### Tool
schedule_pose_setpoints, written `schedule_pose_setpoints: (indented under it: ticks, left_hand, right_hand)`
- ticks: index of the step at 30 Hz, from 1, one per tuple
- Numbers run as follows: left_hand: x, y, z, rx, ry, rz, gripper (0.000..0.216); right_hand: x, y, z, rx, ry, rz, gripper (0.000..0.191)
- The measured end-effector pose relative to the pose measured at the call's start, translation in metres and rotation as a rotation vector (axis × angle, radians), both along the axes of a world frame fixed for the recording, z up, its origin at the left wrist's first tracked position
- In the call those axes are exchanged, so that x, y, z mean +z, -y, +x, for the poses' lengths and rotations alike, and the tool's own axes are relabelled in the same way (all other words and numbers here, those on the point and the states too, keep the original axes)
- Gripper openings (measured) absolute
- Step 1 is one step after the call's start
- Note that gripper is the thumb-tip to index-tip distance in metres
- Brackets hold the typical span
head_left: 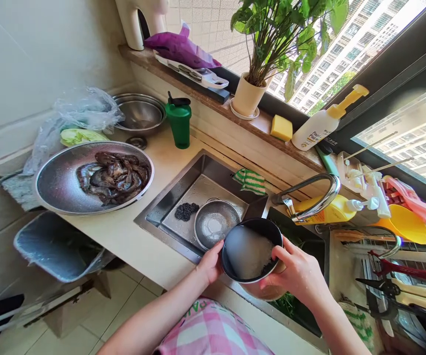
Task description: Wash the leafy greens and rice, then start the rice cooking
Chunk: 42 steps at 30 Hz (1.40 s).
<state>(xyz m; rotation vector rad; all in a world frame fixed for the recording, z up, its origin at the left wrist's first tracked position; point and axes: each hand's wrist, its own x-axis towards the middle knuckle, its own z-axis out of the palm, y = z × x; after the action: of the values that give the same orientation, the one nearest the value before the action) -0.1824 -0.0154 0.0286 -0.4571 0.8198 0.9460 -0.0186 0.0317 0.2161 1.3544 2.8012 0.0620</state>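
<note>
A round pot (231, 266) with a dark inside is held between my two hands, tilted toward the sink. Cloudy whitish water and pale grains that look like rice (259, 251) lie in it. My left hand (212, 262) grips the rim on the left. On the right, my right hand (297, 268) has its thumb over the rim and its fingers around the outside. Just beyond the pot, a fine mesh strainer (216, 224) rests in the steel sink (183, 192). Beside the strainer lies a dark scouring ball (187, 211).
Left on the counter stands a large colander (55, 172) of shrimp, near steel bowls (141, 111) and a green shaker bottle (178, 121). A faucet (327, 197) arches over the sink divider. Dark leafy greens (287, 304) lie in the right basin. Below left hangs a lined bin (50, 256).
</note>
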Motion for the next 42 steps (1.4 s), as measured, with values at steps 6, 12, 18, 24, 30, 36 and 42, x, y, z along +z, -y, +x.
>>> schedule_pose_setpoints:
  ticks: [6, 12, 18, 24, 30, 36, 42]
  left_hand:
    - [-0.004, 0.0, 0.0, -0.019, 0.02, -0.016, 0.023]
    - [-0.006, 0.0, 0.001, -0.047, 0.056, -0.003, 0.025]
    - [-0.003, 0.001, 0.002, -0.049, 0.068, 0.007, 0.026]
    - [-0.002, 0.003, 0.004, -0.055, 0.091, 0.001, 0.026]
    - [-0.004, 0.006, 0.007, -0.078, 0.084, 0.001, 0.029]
    - [-0.003, 0.008, 0.009, -0.072, 0.116, 0.017, 0.029]
    - [-0.005, 0.009, 0.01, -0.084, 0.104, 0.008, 0.03]
  right_hand:
    - [0.002, -0.001, -0.002, -0.004, 0.003, 0.005, 0.053]
    - [-0.001, 0.0, 0.001, -0.014, 0.029, 0.038, 0.053]
    - [0.0, 0.001, 0.0, -0.017, 0.053, 0.063, 0.056]
    - [-0.001, 0.001, 0.0, -0.017, 0.079, 0.077, 0.058]
    - [0.006, -0.001, -0.006, -0.029, 0.105, 0.051, 0.057]
    - [0.014, -0.002, -0.011, -0.035, 0.111, 0.019, 0.053]
    - [0.015, -0.003, -0.014, -0.022, 0.129, 0.022, 0.054]
